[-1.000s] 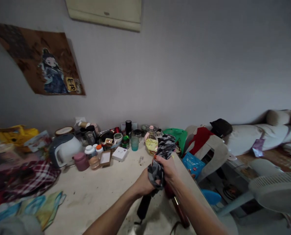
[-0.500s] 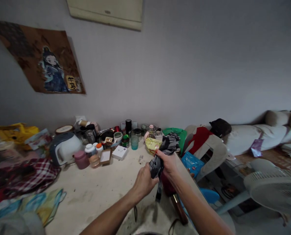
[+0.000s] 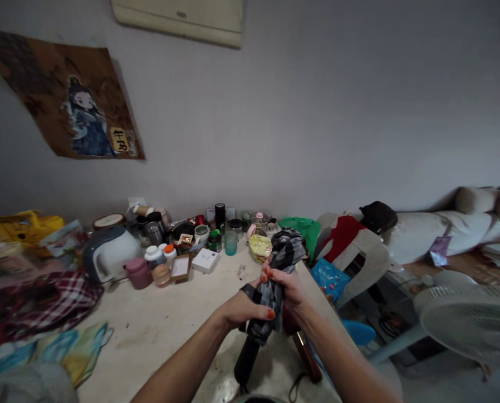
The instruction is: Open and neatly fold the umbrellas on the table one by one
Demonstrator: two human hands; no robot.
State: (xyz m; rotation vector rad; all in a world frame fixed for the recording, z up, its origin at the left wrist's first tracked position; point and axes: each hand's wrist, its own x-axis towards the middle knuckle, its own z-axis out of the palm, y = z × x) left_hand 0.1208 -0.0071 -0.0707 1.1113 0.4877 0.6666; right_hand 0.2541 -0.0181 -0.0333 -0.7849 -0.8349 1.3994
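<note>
Folding umbrella gripped in both hands, canopy gathered but not yet strapped

Low in the frame's centre, the left hand [image 3: 242, 307] and right hand [image 3: 289, 286] each close their grip round the grey camouflage umbrella [image 3: 275, 268], its black handle [image 3: 245, 361] pointing down over the table [image 3: 157, 330]; the folds look bunched, the strap loose. Beyond, left of centre, a kettle [image 3: 107, 253] and bottles; a fan [image 3: 470, 324] at right.

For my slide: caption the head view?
Both hands grip a grey camouflage folding umbrella above a cluttered beige table.
</note>
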